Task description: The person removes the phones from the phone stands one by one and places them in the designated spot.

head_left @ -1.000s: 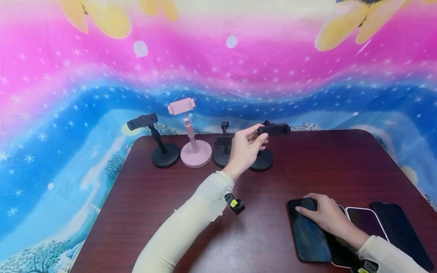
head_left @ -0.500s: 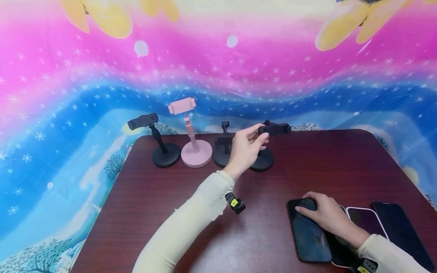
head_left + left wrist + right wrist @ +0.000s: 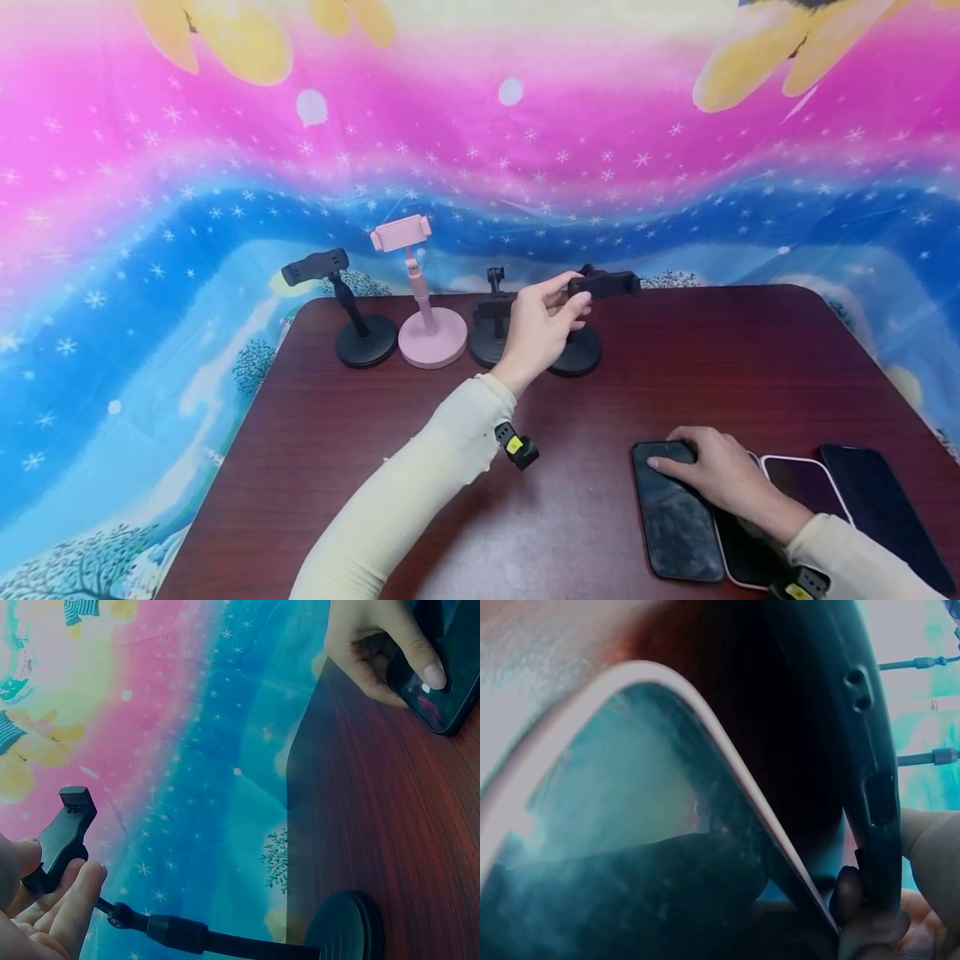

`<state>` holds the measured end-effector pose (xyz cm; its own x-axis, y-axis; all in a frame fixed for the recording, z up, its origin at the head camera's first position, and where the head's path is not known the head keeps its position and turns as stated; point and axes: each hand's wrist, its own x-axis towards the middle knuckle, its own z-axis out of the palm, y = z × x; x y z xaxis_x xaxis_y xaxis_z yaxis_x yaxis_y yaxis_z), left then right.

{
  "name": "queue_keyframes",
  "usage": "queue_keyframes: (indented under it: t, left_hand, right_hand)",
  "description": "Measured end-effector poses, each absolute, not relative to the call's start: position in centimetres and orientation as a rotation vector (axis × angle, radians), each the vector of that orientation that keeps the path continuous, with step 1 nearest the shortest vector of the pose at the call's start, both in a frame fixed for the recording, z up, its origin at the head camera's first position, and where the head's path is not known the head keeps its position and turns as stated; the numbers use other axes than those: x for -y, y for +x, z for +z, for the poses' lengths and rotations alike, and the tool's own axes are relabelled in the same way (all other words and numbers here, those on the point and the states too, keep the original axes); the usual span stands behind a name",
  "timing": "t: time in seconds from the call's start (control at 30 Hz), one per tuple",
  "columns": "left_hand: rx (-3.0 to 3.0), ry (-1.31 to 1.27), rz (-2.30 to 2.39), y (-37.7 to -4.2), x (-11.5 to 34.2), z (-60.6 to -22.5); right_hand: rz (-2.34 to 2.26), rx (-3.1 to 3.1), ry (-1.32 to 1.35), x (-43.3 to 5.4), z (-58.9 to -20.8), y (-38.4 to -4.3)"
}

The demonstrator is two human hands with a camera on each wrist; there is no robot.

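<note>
At the back of the table, my left hand (image 3: 536, 329) pinches the left end of the black clamp (image 3: 603, 285) on the rightmost phone stand. That stand's round base (image 3: 345, 930) rests on the table in the left wrist view. To the front right, my right hand (image 3: 723, 471) grips the upper end of the leftmost black smartphone (image 3: 678, 525). Its thumb (image 3: 431, 671) lies on the screen and the other fingers curl at the edge. In the right wrist view the phone's dark case edge (image 3: 874, 750) stands tilted beside the hand, next to a light-rimmed phone (image 3: 739, 776).
Left of my left hand stand a black phone stand (image 3: 365, 340), a pink one (image 3: 432, 337) and a folded black one (image 3: 489, 342). A white-edged phone (image 3: 806, 487) and a dark phone (image 3: 885, 517) lie at the right. A patterned cloth (image 3: 480, 150) hangs behind the table.
The smartphone under my right hand has shifted and tilted slightly, showing more of the neighbouring phone's edge. My left hand stays on the clamp.
</note>
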<state>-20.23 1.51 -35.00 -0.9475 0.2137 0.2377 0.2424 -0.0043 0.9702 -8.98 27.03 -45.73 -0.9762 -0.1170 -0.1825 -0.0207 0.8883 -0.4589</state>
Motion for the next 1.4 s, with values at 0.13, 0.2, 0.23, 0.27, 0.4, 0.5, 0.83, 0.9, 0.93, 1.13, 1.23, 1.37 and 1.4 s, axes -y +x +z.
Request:
queue_keyframes:
  t: [0.13,0.2,0.23,0.27,0.4,0.5,0.83,0.9,0.93,1.13,1.23,1.37,1.4]
  left_hand:
    - [2.209,-0.493,-2.154,-20.18,-1.49,-34.94]
    - [2.210,-0.489,-2.151,-20.16,-1.50,-34.93]
    - [2.209,-0.489,-2.151,-20.16,-1.51,-34.92]
    - [2.209,-0.486,-2.150,-20.16,-1.52,-34.94]
    - [2.204,-0.480,-2.159,-20.18,-1.59,-35.02]
    - [2.197,-0.476,-2.176,-20.21,-1.60,-35.09]
    - [2.177,-0.461,-2.214,-20.19,-1.59,-34.92]
    - [2.174,-0.462,-2.218,-20.19,-1.58,-34.93]
    - [2.174,-0.464,-2.217,-20.19,-1.57,-34.94]
    - [2.176,-0.481,-2.201,-20.27,-1.53,-35.04]
    - [2.181,-0.492,-2.192,-20.31,-1.48,-35.14]
    - [2.186,-0.503,-2.181,-20.33,-1.46,-35.24]
    - [2.185,-0.505,-2.179,-20.33,-1.46,-35.25]
  right_hand:
    - [-0.665,-2.889,-0.106,-26.98,-45.67,-8.85]
    - [-0.651,-2.905,-0.097,-26.95,-45.65,-8.77]
    - [-0.644,-2.913,-0.092,-26.93,-45.66,-8.73]
    - [-0.634,-2.923,-0.093,-26.94,-45.66,-8.71]
    - [-0.623,-2.937,-0.096,-26.91,-45.78,-8.66]
    - [-0.611,-2.959,-0.102,-26.88,-45.87,-8.66]
    - [-0.577,-3.014,-0.116,-26.66,-45.82,-8.60]
    - [-0.570,-3.023,-0.116,-26.63,-45.82,-8.61]
    - [-0.566,-3.026,-0.115,-26.60,-45.83,-8.61]
    - [-0.533,-3.035,-0.111,-26.50,-45.79,-8.61]
    - [-0.512,-3.032,-0.103,-26.44,-45.75,-8.63]
    - [-0.494,-3.032,-0.096,-26.42,-45.73,-8.62]
    - [-0.492,-3.032,-0.096,-26.42,-45.74,-8.61]
